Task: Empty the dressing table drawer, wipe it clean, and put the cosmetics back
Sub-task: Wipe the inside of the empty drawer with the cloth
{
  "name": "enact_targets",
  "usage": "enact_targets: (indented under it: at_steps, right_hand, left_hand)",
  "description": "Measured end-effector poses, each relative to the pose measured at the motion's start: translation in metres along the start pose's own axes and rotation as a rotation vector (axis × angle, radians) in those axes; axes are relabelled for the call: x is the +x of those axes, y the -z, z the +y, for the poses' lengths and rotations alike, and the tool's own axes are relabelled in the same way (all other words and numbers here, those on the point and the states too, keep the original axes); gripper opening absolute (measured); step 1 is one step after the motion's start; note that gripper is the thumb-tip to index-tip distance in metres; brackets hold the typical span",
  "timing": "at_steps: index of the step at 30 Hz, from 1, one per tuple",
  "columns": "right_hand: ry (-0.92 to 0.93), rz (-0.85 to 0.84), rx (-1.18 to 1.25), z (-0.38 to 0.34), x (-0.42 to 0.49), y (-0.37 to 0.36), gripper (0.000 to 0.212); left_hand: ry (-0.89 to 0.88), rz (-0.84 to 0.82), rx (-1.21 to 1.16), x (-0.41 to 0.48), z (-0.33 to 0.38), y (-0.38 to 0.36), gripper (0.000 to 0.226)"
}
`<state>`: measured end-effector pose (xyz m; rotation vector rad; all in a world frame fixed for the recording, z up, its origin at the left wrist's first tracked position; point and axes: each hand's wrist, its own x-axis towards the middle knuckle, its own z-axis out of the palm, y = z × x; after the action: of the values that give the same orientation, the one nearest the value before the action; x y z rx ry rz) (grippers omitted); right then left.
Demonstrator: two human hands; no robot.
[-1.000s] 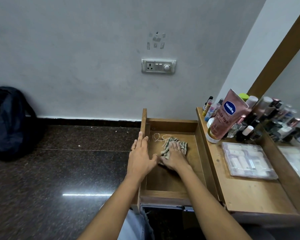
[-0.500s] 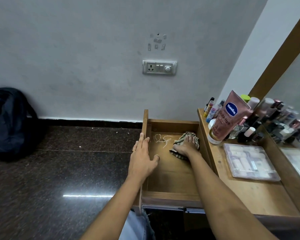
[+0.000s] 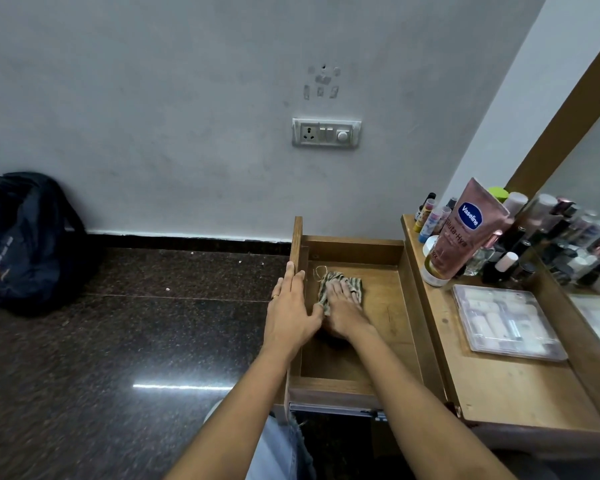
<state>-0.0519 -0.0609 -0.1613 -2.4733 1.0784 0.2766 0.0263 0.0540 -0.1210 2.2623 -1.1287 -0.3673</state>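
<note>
The wooden drawer [image 3: 392,327] stands pulled out, with nothing in it but a striped green-and-white cloth [image 3: 352,285] and a bit of string near its back left corner. My right hand [image 3: 343,311] lies flat on the cloth, pressing it against the drawer floor on the left side. My left hand [image 3: 291,313] rests on the drawer's left wall with fingers straight, thumb inside. Cosmetics stand on the dressing table [image 3: 506,386] to the right: a pink Vaseline tube [image 3: 465,230], several small bottles [image 3: 506,261] and a clear flat case [image 3: 506,320].
A mirror with a wooden frame [image 3: 561,109] rises behind the bottles. A dark backpack [image 3: 28,237] leans on the wall at left, on the dark polished floor [image 3: 136,323]. A wall socket [image 3: 326,133] sits above the drawer.
My right hand has slid the cloth from the drawer's back right corner over to the left side, close to my left hand. My left hand has stayed on the drawer wall.
</note>
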Motion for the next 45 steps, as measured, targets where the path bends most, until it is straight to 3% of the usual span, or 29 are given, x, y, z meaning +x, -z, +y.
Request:
enact_targets:
  at_steps: [4, 10, 17, 27, 30, 33, 41, 45]
  right_hand:
    - [-0.011, -0.043, 0.030, 0.014, -0.030, -0.013, 0.080]
    - [-0.159, -0.044, 0.097, 0.053, -0.054, -0.014, 0.061]
    - [-0.247, -0.066, 0.007, 0.048, -0.008, 0.014, 0.065]
    - [0.003, -0.169, -0.054, 0.000, -0.004, 0.003, 0.069]
    - [0.020, -0.223, -0.074, -0.004, -0.026, -0.011, 0.084]
    - [0.020, -0.262, -0.062, 0.002, -0.049, -0.021, 0.079]
    - [-0.216, -0.055, 0.108, 0.019, -0.024, -0.005, 0.079]
    - [-0.172, 0.003, 0.091, 0.015, 0.011, 0.011, 0.081]
  left_hand:
    - [-0.015, -0.008, -0.010, -0.001, 0.000, 0.002, 0.071]
    - [-0.012, 0.004, -0.003, 0.001, 0.001, 0.001, 0.068]
    - [0.002, 0.009, 0.030, 0.003, -0.001, -0.003, 0.068]
    - [-0.002, 0.019, 0.003, 0.001, 0.000, -0.001, 0.064]
    - [-0.003, 0.025, -0.044, -0.001, 0.000, 0.000, 0.061]
    - [-0.018, 0.040, -0.074, -0.002, -0.001, 0.000, 0.056]
    - [-0.023, 0.059, -0.069, -0.001, -0.005, -0.004, 0.053]
    - [-0.020, 0.058, -0.080, 0.002, -0.006, -0.006, 0.053]
